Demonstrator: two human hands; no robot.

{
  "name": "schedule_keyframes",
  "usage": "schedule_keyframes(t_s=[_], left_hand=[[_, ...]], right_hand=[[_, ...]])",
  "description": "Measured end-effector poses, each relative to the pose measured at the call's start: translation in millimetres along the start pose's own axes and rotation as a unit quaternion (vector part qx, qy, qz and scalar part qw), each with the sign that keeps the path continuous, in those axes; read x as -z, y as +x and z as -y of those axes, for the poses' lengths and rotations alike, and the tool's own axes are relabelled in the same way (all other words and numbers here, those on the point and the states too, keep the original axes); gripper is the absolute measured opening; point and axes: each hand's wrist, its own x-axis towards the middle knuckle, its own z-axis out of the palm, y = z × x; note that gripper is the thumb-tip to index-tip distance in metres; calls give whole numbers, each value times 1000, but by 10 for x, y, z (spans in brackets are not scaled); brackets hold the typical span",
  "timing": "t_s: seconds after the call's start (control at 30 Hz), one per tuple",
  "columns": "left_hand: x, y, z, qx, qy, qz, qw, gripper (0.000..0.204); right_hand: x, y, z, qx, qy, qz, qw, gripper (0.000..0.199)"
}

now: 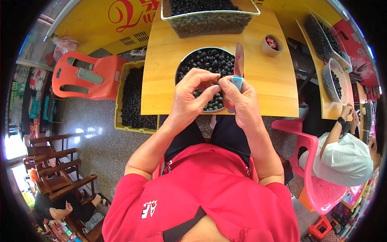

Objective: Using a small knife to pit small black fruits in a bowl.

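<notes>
My right hand (244, 99) grips a folding-type knife by its light blue handle (237, 83), blade (239, 60) pointing up and away from me. My left hand (192, 93) is closed in a pinch, its fingertips close to my right thumb. A small dark round thing (218, 82), like those in the bowl, shows between the fingertips; most of it is hidden. Just beneath both hands stands a round bowl (177, 72) filled with small black round fruits or nuts (211, 59), some with a pale ring or opening. It sits at the table's near edge.
On the wooden table (266, 88) stand a clear tub (209, 25) of black pieces and a small beige cup (271, 51). A yellow crate (137, 128) and orange stool (94, 72) are left. Another person (342, 153) sits right, near a white bowl (331, 82).
</notes>
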Motion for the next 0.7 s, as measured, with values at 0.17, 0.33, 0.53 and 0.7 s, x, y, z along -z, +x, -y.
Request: schedule_keyframes(t_s=[0.17,0.33,0.53,0.7], left_hand=[[16,-36,15,-9,36,-6,999,19],[51,-22,15,-25,13,13,1000,18],[99,-40,-21,135,-164,2,977,18],[100,-36,50,137,-231,37,962,16]], right_hand=[[-10,-12,12,9,3,-10,1000,18],[19,-3,41,28,-34,0,999,19],[97,11,63,352,-443,-6,825,10],[79,-25,119,367,-549,-11,751,14]])
